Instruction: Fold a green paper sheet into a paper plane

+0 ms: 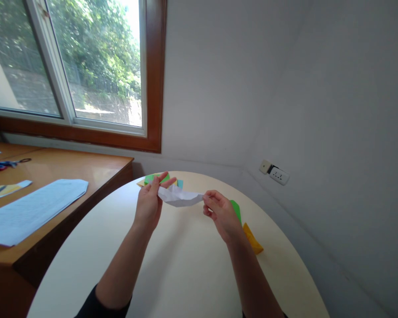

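- Nearest me, my two forearms run up over the pale round desk (185, 274), bare in front of them.
- My left hand (149, 205) has a narrow grip, thumb and fingers pinched on the left end of the folded white paper (181, 197), which I hold up off the desk.
- My right hand (220, 212) pinches the paper's right tip in the same tight way; both hands are equally near, one at each end.
- The paper's long axis runs left to right between my grips, roughly level, belly sagging slightly toward me. I cannot quite make out its folds from here; it looks boat-like.
- Just beyond my right hand, a green paper piece (236, 210) and an orange one (253, 238) lie on the desk.
- Behind my left hand lie more coloured sheets (157, 179), green on top.
- Farther left, the wooden desk (96, 165) carries a printed sheet (33, 210) and scissors (1, 165), under the window (86, 66).
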Available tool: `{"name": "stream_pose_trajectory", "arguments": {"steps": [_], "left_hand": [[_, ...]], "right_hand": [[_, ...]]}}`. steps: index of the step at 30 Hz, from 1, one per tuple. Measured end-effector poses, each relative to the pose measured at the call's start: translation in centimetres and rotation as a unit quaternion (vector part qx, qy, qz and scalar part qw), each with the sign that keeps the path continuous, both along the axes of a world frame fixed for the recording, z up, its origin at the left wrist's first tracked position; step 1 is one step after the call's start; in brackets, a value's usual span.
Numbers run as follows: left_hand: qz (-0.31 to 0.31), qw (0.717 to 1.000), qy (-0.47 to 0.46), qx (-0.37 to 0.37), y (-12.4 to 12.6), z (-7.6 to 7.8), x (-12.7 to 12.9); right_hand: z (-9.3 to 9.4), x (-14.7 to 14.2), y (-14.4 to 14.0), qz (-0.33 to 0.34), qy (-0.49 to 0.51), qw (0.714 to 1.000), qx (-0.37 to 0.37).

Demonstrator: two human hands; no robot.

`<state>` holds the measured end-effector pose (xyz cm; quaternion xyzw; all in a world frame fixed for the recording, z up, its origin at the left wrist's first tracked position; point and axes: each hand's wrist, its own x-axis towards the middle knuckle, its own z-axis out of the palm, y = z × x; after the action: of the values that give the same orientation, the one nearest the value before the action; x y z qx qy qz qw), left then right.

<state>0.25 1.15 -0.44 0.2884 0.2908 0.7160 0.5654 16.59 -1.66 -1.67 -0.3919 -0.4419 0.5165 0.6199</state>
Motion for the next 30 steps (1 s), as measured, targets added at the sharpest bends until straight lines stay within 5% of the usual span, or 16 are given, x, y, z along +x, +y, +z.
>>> {"name": "stream_pose_trajectory", "arguments": {"steps": [16,30], "left_hand": [[-0.041,0.996,0.053,0.061,-0.58,0.17,0.37],[-0.05,0.976,0.188,0.094,-0.17,-0.66,0.11]], "right_hand": [[-0.51,-0.07,0.3,0.057,0.102,0.991,-0.06],[-0.64,-0.11,0.56,0.019,0.079,0.996,-0.039]]}}
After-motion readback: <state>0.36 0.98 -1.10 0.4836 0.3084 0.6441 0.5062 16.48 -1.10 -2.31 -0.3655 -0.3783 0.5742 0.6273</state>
